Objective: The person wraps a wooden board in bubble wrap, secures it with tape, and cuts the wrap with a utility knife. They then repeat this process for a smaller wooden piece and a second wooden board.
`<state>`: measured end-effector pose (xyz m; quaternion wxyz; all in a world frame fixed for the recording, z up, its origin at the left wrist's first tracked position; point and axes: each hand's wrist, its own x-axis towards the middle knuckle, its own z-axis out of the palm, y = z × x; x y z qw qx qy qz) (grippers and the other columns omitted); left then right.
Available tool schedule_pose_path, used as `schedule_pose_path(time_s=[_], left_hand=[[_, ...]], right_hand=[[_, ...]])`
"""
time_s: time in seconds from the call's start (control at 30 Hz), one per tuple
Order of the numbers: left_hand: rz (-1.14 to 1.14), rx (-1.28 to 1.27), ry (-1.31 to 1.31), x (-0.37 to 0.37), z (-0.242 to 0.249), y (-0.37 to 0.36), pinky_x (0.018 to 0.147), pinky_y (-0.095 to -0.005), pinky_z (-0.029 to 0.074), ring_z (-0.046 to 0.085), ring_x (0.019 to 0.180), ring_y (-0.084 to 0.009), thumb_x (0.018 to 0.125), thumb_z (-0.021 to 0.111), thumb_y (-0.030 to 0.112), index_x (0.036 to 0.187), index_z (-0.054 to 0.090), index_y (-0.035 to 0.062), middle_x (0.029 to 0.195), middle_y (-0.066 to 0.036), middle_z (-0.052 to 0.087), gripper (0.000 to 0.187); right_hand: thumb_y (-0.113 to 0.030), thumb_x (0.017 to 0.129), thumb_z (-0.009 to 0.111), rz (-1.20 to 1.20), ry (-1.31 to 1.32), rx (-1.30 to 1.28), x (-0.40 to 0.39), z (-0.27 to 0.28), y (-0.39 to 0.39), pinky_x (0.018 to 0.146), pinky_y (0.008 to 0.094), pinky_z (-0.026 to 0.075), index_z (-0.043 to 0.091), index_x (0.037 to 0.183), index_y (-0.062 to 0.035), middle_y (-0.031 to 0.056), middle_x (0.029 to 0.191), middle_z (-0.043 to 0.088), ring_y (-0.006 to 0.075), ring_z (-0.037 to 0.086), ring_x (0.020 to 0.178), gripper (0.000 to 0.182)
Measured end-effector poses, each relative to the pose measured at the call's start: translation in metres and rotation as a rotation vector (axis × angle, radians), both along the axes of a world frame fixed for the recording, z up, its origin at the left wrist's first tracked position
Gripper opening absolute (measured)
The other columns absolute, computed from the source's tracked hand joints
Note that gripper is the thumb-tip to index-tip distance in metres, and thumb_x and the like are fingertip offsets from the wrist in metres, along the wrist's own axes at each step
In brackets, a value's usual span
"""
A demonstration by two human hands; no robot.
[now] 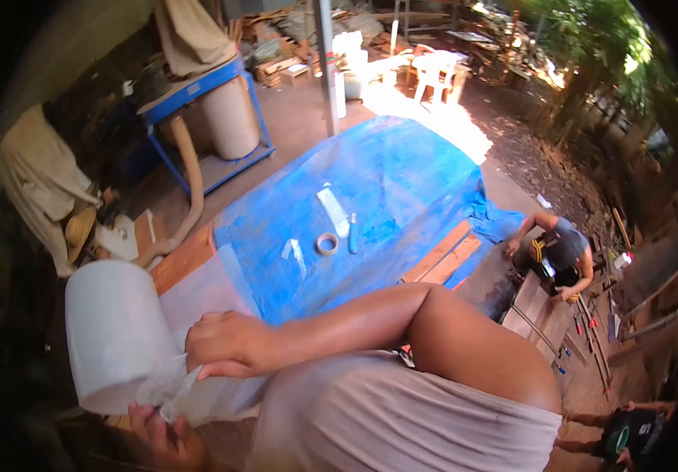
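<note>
A large roll of bubble wrap (115,334) stands on the left of the head view. My right hand (233,344), reached across my body, is closed on crumpled plastic at the roll's lower right side. Just below it, my left hand (164,436) has its fingers pinched on the same bunched wrap; part of this hand is dark and blurred. A thin translucent sheet (205,287) lies beside the roll over a wooden board.
A blue tarp (402,169) covers a table, with a tape roll (326,244), a blue cutter (353,234) and wooden planks (443,256) on it. A co-worker (563,248) crouches among clamps at right; another person (630,433) is lower right. A blue-framed machine (193,90) stands behind.
</note>
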<state>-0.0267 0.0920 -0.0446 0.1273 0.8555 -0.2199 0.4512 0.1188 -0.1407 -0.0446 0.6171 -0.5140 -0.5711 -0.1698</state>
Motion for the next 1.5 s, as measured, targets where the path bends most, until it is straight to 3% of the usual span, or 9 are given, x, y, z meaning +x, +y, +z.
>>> schedule_pose_path(time_s=[0.17, 0.3, 0.5, 0.77, 0.97, 1.07, 1.13, 1.23, 1.5], left_hand=[[-0.217, -0.333, -0.020, 0.013, -0.006, -0.021, 0.101, -0.0509, 0.043, 0.044, 0.127, -0.0447, 0.097, 0.059, 0.026, 0.123, 0.041, 0.0045, 0.134, -0.035, 0.043, 0.039], [-0.354, -0.585, 0.060, 0.014, 0.003, -0.032, 0.088, -0.0450, 0.050, 0.060, 0.106, -0.0396, 0.090, 0.065, 0.008, 0.118, 0.046, 0.0041, 0.098, -0.025, 0.062, 0.033], [-0.291, -0.641, -0.042, 0.012, 0.004, -0.047, 0.093, -0.0522, 0.049, 0.064, 0.095, -0.0349, 0.088, 0.062, 0.000, 0.114, 0.047, -0.0019, 0.079, -0.019, 0.061, 0.029], [-0.275, -0.522, 0.017, 0.005, 0.012, -0.046, 0.097, -0.0565, 0.047, 0.058, 0.087, -0.0271, 0.086, 0.062, -0.001, 0.109, 0.049, -0.0019, 0.098, -0.016, 0.054, 0.026], [-0.140, -0.629, -0.155, 0.005, 0.000, -0.037, 0.090, -0.0383, 0.050, 0.057, 0.094, -0.0248, 0.091, 0.059, 0.007, 0.113, 0.049, -0.0025, 0.101, -0.015, 0.057, 0.027], [-0.118, -0.787, 0.083, -0.003, -0.010, -0.023, 0.086, -0.0293, 0.046, 0.057, 0.096, -0.0206, 0.093, 0.061, 0.016, 0.112, 0.052, -0.0043, 0.106, -0.015, 0.059, 0.030], [-0.184, -1.266, 0.296, 0.002, 0.003, -0.030, 0.085, -0.0288, 0.046, 0.058, 0.094, -0.0167, 0.091, 0.065, 0.018, 0.106, 0.058, -0.0057, 0.106, -0.015, 0.061, 0.029], [-0.336, -1.215, 0.703, 0.000, 0.007, -0.001, 0.085, -0.0278, 0.045, 0.057, 0.093, -0.0145, 0.088, 0.067, 0.009, 0.100, 0.063, -0.0058, 0.108, -0.013, 0.061, 0.019], [-0.520, -0.753, 0.781, 0.023, 0.027, 0.016, 0.078, -0.0266, 0.045, 0.056, 0.084, -0.0129, 0.076, 0.075, -0.003, 0.088, 0.060, -0.0013, 0.094, -0.007, 0.060, 0.019]], right_hand=[[-0.021, 0.090, 0.064, -0.050, -0.077, -0.106, -0.003, 0.006, -0.013, 0.074, 0.0395, 0.048, 0.065, 0.095, -0.0038, 0.0121, 0.089, 0.062, 0.0303, 0.060, 0.084, 0.018], [-0.012, 0.089, 0.063, 0.029, -0.044, -0.121, 0.002, 0.011, -0.007, 0.069, 0.0383, 0.049, 0.065, 0.094, 0.0004, 0.0140, 0.085, 0.064, 0.0300, 0.061, 0.077, 0.013], [-0.010, 0.082, 0.071, 0.027, 0.046, -0.131, -0.003, 0.017, -0.004, 0.070, 0.0334, 0.048, 0.068, 0.093, -0.0027, 0.0105, 0.085, 0.066, 0.0255, 0.061, 0.076, 0.014], [-0.005, 0.085, 0.069, 0.071, 0.217, -0.199, -0.007, 0.029, -0.007, 0.068, 0.0307, 0.050, 0.068, 0.093, 0.0033, 0.0131, 0.088, 0.069, 0.0223, 0.064, 0.076, 0.012], [-0.005, 0.083, 0.071, 0.006, 0.239, -0.200, -0.009, 0.026, -0.009, 0.068, 0.0297, 0.049, 0.068, 0.093, 0.0016, 0.0125, 0.087, 0.069, 0.0207, 0.064, 0.075, 0.012], [-0.005, 0.081, 0.074, 0.007, 0.268, -0.128, -0.009, 0.024, -0.005, 0.063, 0.0277, 0.048, 0.070, 0.094, -0.0001, 0.0113, 0.084, 0.068, 0.0198, 0.063, 0.071, 0.014], [-0.004, 0.081, 0.074, 0.008, 0.256, -0.131, -0.008, 0.023, -0.006, 0.063, 0.0278, 0.048, 0.070, 0.094, 0.0000, 0.0114, 0.084, 0.068, 0.0198, 0.064, 0.071, 0.014], [-0.004, 0.081, 0.074, 0.005, 0.237, -0.138, -0.007, 0.023, -0.004, 0.063, 0.0280, 0.048, 0.070, 0.094, 0.0000, 0.0115, 0.084, 0.068, 0.0199, 0.064, 0.071, 0.014], [-0.007, 0.080, 0.075, 0.024, 0.215, -0.179, -0.015, 0.024, -0.006, 0.064, 0.0283, 0.048, 0.070, 0.097, -0.0007, 0.0118, 0.083, 0.067, 0.0202, 0.063, 0.071, 0.019]])
